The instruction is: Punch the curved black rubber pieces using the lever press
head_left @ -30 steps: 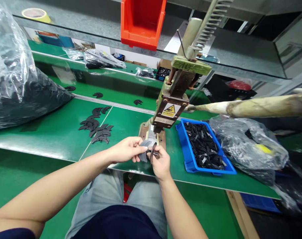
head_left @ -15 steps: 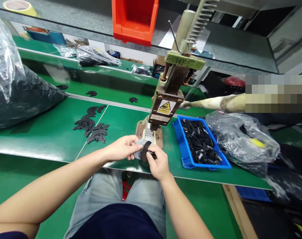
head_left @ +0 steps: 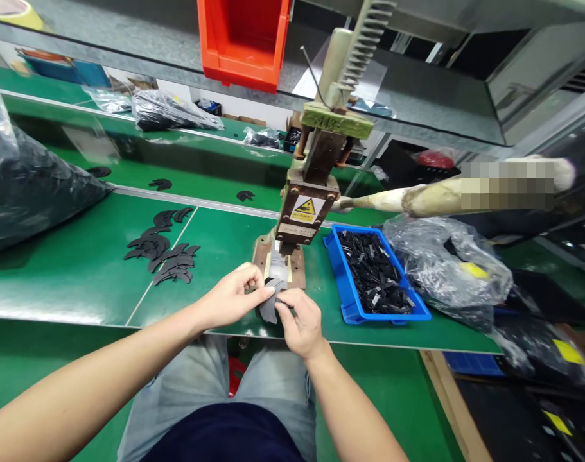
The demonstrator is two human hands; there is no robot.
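Note:
Between my hands, just in front of the hand press [head_left: 307,205], is a curved dark-grey piece [head_left: 271,308]. My left hand [head_left: 241,292] pinches its upper left side between thumb and fingers. My right hand [head_left: 302,321] grips its right edge, fingertips closed; whether a smaller part is in those fingers too is hidden. The press's base plate [head_left: 298,269] lies right behind the piece, with a light-coloured fixture [head_left: 279,264] on it. Left of my hands, several black crescent-shaped pieces [head_left: 174,264] lie loosely piled on the green table [head_left: 215,237].
A blue tray [head_left: 338,276] full of small black parts stands right of the press, with clear plastic bags [head_left: 446,256] beyond it. The press lever [head_left: 412,197] sticks out to the right. A large filled bag [head_left: 32,186] stands at left. An orange bin [head_left: 244,74] sits on the shelf above.
The curved piece has been turned in my hands: its grey face now shows where a dark band stood upright before. My view has shifted slightly to the right.

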